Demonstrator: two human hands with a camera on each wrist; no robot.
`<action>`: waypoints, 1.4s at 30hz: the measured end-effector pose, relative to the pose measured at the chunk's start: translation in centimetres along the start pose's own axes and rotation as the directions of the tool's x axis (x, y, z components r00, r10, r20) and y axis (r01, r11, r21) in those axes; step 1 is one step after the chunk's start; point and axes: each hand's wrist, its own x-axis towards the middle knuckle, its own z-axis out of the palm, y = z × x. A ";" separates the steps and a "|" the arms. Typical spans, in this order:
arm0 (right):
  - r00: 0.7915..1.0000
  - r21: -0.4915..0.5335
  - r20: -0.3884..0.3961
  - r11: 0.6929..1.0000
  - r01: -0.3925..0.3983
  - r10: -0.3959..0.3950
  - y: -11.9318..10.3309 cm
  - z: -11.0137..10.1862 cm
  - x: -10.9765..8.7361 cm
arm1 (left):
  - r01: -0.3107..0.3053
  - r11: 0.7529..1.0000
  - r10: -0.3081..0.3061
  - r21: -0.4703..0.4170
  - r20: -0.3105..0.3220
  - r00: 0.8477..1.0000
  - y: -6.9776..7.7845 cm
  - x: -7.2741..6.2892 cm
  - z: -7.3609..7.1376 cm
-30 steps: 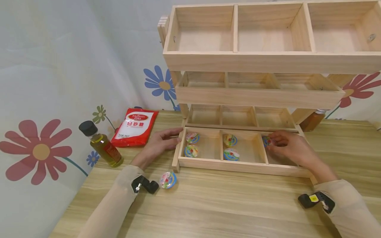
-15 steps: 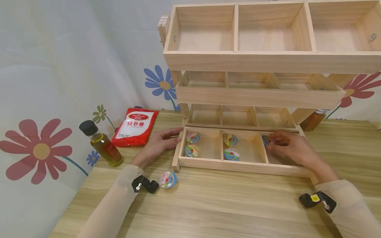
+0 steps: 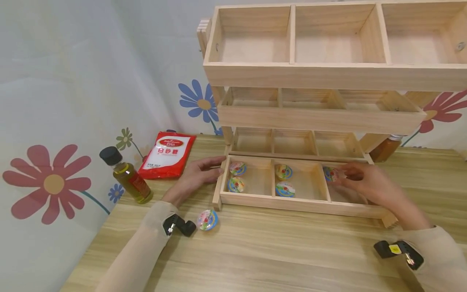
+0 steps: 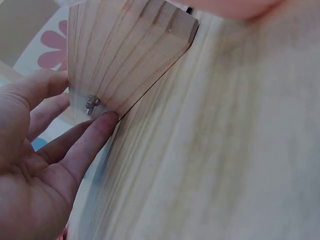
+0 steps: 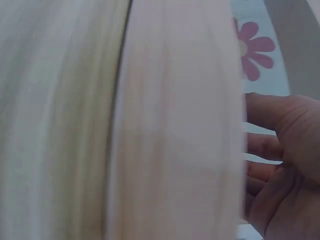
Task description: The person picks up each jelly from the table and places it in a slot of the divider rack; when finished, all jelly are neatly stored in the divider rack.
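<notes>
In the head view my left hand (image 3: 198,176) touches the left end of the bottom wooden tray (image 3: 299,205) with extended fingers. The left wrist view shows those fingertips on the rack's end panel (image 4: 125,55), beside a metal bolt. My right hand (image 3: 375,184) is over the tray's right compartment, its fingertips beside a small jelly cup (image 3: 330,174) with a printed lid. Wood hides those fingertips in the right wrist view. Two cups (image 3: 236,184) sit in the left compartment and two more (image 3: 285,189) in the middle one. Another jelly cup (image 3: 207,220) lies on the table, front left.
Above the bottom tray rise the rack's stepped upper tiers (image 3: 321,77), each split into compartments. A red and white sugar bag (image 3: 168,156) and an oil bottle (image 3: 129,180) are at the left. Behind the rack's right side stands a brown jar (image 3: 384,149).
My right hand has shifted right, away from the cup in the right compartment, which now shows more fully. The left hand keeps its place on the rack's end.
</notes>
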 end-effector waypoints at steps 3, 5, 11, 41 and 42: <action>1.000 -0.031 -0.010 0.999 -0.018 0.017 -0.8 -0.6 -0.4 | 0.000 1.000 0.000 0.000 -0.001 1.000 -0.1 0.2 0.0; 1.000 -0.034 -0.016 0.999 -0.021 0.021 -1.3 -0.9 -0.6 | -0.001 1.000 0.001 -0.001 -0.003 1.000 -0.1 0.2 0.1; 1.000 -0.002 -0.005 1.000 0.022 -0.022 -4.0 -0.6 -1.1 | -0.004 1.000 0.004 0.008 -0.004 1.000 -0.1 0.0 0.3; 0.863 0.250 0.018 0.838 0.485 -0.505 -17.7 10.3 2.4 | -0.010 1.000 0.010 0.020 -0.003 1.000 0.0 -0.2 0.1; 0.852 0.253 0.024 0.828 0.500 -0.522 -17.9 10.6 2.6 | -0.012 1.000 0.012 0.019 -0.004 1.000 0.0 -0.2 0.1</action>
